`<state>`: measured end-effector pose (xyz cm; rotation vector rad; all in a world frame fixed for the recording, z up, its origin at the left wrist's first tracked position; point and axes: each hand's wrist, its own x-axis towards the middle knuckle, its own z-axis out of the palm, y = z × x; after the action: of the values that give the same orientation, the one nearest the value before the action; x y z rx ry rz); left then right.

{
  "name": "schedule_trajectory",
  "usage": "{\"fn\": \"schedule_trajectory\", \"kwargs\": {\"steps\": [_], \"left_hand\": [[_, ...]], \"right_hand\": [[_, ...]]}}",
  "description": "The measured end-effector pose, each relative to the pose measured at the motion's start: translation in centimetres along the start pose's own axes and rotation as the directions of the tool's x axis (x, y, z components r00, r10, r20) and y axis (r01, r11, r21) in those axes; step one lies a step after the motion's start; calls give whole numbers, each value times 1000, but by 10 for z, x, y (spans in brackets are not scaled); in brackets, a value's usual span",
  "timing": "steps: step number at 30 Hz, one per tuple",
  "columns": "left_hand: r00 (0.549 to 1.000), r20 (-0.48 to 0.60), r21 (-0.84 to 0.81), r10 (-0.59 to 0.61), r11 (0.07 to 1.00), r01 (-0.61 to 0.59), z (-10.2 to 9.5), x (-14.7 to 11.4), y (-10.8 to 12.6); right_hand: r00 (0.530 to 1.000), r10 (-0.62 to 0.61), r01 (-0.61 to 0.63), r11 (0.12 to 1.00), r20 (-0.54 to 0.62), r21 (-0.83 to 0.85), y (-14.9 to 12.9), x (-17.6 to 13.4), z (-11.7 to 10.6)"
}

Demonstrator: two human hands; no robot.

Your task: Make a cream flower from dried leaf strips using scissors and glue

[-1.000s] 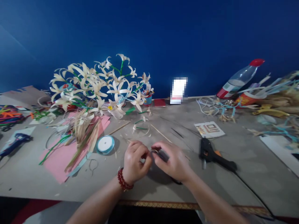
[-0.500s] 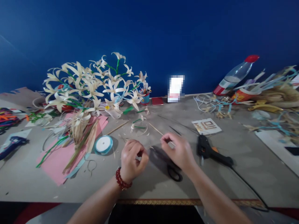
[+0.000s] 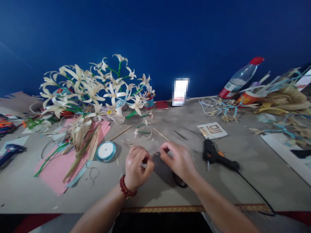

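Note:
My left hand point(image 3: 138, 166), with a red bead bracelet point(image 3: 127, 187) at its wrist, hovers over the front middle of the table with the fingers curled into a pinch. Whatever it pinches is too small or hidden to make out. To its right my right hand point(image 3: 178, 161) is also closed, thumb and index finger together, and I cannot see what lies between them. The two hands are close but apart. Beneath my right hand lie dark scissors point(image 3: 179, 181), mostly covered. Small white flowers on green stems point(image 3: 143, 132) and a thin stick point(image 3: 160, 134) lie beyond the hands.
A ribbon spool point(image 3: 106, 151) and pink paper point(image 3: 54, 171) lie at left, near a blue glue gun point(image 3: 11, 152). White flowers point(image 3: 92, 90) stand behind. At right are a black glue gun point(image 3: 218, 157) with its cord, a bottle point(image 3: 239, 81) and a red cup point(image 3: 250, 97).
My right hand has moved left, nearer to my left hand, and covers more of the scissors. My left hand has hardly moved. The view has shifted slightly.

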<state>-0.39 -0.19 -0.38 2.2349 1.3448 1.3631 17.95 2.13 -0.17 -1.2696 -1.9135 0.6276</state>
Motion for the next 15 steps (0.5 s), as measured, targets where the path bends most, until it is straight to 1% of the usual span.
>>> {"fn": "schedule_trajectory", "kwargs": {"steps": [2, 3, 4, 6, 8, 12, 15], "left_hand": [[1000, -13, 7, -18, 1000, 18, -1, 0, -1], [1000, -17, 12, -25, 1000, 25, -1, 0, -1], [1000, -15, 14, -25, 1000, 26, -1, 0, -1], [1000, -10, 16, -19, 1000, 19, -2, 0, -1], [1000, -9, 20, -5, 1000, 5, -2, 0, 0], [999, -1, 40, 32, 999, -32, 0, 0, 1], [999, 14, 39, 41, 998, -41, 1, 0, 1]], "right_hand": [[997, 25, -27, 999, -72, -21, 5, 2, -6], [996, 28, -29, 1000, -81, -3, 6, 3, -9], [998, 22, -20, 999, -66, 33, 5, 3, -10], [1000, -26, 26, 993, 4, 115, -1, 3, -11], [994, -92, 84, 987, 52, 140, -9, 1, -8], [986, -163, 161, 986, 44, 41, -18, -1, 1], [981, -185, 186, 982, 53, -14, -13, -1, 1]]}}
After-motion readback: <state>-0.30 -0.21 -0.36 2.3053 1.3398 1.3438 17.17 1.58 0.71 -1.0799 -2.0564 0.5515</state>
